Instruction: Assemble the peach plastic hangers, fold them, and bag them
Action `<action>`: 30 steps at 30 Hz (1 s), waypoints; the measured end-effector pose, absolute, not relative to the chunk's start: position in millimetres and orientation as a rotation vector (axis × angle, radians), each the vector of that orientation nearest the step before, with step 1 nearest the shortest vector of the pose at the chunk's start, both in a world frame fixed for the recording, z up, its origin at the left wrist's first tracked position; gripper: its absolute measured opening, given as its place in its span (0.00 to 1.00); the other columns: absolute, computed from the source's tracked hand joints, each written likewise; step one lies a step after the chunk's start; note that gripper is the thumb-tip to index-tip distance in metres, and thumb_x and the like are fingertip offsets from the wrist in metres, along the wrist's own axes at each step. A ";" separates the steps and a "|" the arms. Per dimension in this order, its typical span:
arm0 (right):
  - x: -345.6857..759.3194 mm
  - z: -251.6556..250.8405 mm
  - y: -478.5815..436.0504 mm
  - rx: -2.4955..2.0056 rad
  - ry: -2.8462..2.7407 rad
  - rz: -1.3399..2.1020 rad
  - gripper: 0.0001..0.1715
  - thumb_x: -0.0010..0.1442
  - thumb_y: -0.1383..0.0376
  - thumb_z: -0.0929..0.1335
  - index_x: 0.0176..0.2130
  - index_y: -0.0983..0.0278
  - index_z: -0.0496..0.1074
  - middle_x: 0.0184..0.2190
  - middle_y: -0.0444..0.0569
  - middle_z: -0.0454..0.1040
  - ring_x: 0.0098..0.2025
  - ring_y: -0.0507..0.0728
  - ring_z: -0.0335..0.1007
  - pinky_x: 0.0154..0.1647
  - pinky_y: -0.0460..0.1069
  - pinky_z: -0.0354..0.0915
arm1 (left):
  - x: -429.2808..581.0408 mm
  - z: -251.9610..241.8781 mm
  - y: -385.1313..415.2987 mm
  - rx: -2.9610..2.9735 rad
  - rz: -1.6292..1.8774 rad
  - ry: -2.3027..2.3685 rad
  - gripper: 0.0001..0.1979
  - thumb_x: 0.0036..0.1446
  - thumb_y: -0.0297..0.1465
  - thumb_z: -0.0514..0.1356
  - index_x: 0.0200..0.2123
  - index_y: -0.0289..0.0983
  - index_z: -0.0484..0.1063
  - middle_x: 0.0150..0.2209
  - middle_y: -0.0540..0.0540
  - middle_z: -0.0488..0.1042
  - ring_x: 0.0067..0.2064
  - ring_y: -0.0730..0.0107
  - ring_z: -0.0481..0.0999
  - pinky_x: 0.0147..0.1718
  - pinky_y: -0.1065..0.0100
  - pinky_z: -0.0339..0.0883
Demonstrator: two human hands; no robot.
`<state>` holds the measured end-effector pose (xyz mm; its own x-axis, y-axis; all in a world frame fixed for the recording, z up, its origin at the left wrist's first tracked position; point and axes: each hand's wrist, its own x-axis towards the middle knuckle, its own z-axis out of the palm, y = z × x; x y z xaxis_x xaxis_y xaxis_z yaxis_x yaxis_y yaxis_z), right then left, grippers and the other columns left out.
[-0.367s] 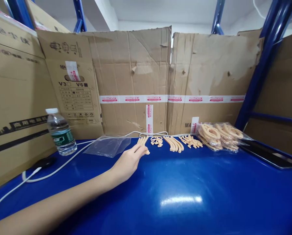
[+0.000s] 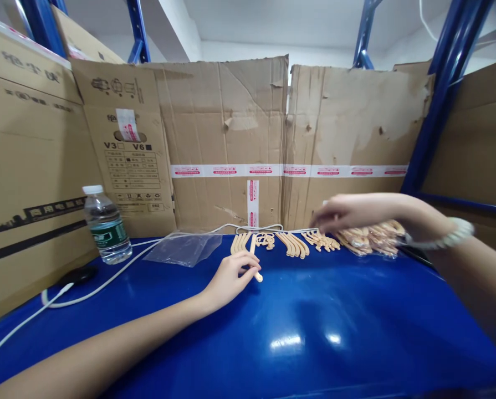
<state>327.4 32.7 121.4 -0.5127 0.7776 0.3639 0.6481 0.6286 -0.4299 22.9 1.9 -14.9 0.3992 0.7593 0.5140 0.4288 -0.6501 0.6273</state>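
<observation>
One slim, beige, flat-looking strip shows in the head view, pinched between the left hand's thumb and fingers — over the glossy blue tabletop, beside curved beige strips. The right hand (blurred, its grip impossible to tell) is near small branching beige pieces.

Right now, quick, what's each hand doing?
Left hand: closed, holding a beige strip.
Right hand: blurred, can't tell if open or closed.
</observation>
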 end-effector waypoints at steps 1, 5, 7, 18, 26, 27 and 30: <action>321.9 135.3 51.5 -1.094 -2.504 0.367 0.07 0.47 0.64 0.75 0.32 0.61 0.79 0.26 0.44 0.78 0.25 0.54 0.74 0.25 0.47 0.69 | 23.1 -19.1 3.7 2.203 1.148 1.026 0.08 0.58 0.29 0.57 0.31 0.36 0.76 0.41 0.42 0.76 0.43 0.62 0.77 0.38 0.66 0.74; 289.1 121.2 107.1 -1.061 -2.441 0.226 0.09 0.62 0.66 0.67 0.39 0.65 0.77 0.31 0.48 0.78 0.30 0.54 0.73 0.32 0.48 0.70 | 22.0 -30.4 9.4 1.963 1.191 1.049 0.04 0.52 0.29 0.61 0.31 0.35 0.74 0.37 0.44 0.75 0.40 0.62 0.79 0.39 0.63 0.76; 269.6 88.8 122.4 -1.078 -2.461 0.176 0.05 0.62 0.67 0.69 0.38 0.67 0.75 0.33 0.49 0.77 0.34 0.55 0.74 0.38 0.51 0.70 | 21.8 -32.2 10.4 1.865 1.213 1.050 0.07 0.50 0.30 0.62 0.34 0.35 0.73 0.38 0.45 0.74 0.39 0.62 0.79 0.39 0.61 0.76; 215.7 20.8 158.1 -1.038 -2.856 0.168 0.12 0.65 0.61 0.69 0.46 0.66 0.72 0.46 0.50 0.73 0.42 0.58 0.72 0.42 0.55 0.71 | 22.3 -31.6 12.8 1.590 1.278 0.984 0.39 0.44 0.28 0.68 0.59 0.35 0.57 0.37 0.48 0.71 0.35 0.68 0.77 0.42 0.59 0.74; 212.2 16.8 167.3 -1.042 -2.827 0.219 0.13 0.65 0.61 0.68 0.47 0.66 0.72 0.46 0.50 0.73 0.42 0.58 0.73 0.41 0.54 0.72 | 21.6 -31.3 12.6 1.556 1.237 0.986 0.25 0.43 0.31 0.70 0.46 0.36 0.68 0.45 0.43 0.74 0.41 0.62 0.78 0.45 0.58 0.72; 213.5 16.9 167.1 -1.034 -2.796 0.230 0.13 0.66 0.61 0.68 0.47 0.66 0.72 0.46 0.50 0.73 0.42 0.58 0.73 0.41 0.54 0.72 | 21.6 -31.4 12.5 1.551 1.233 0.985 0.23 0.43 0.31 0.70 0.43 0.36 0.69 0.44 0.44 0.74 0.41 0.62 0.78 0.45 0.58 0.72; 223.4 22.4 164.1 -0.999 -2.647 0.265 0.13 0.66 0.61 0.68 0.47 0.66 0.71 0.46 0.50 0.73 0.42 0.57 0.72 0.42 0.55 0.71 | 21.7 -31.8 12.1 1.522 1.224 0.975 0.19 0.42 0.32 0.71 0.36 0.35 0.69 0.41 0.46 0.74 0.40 0.62 0.79 0.44 0.59 0.73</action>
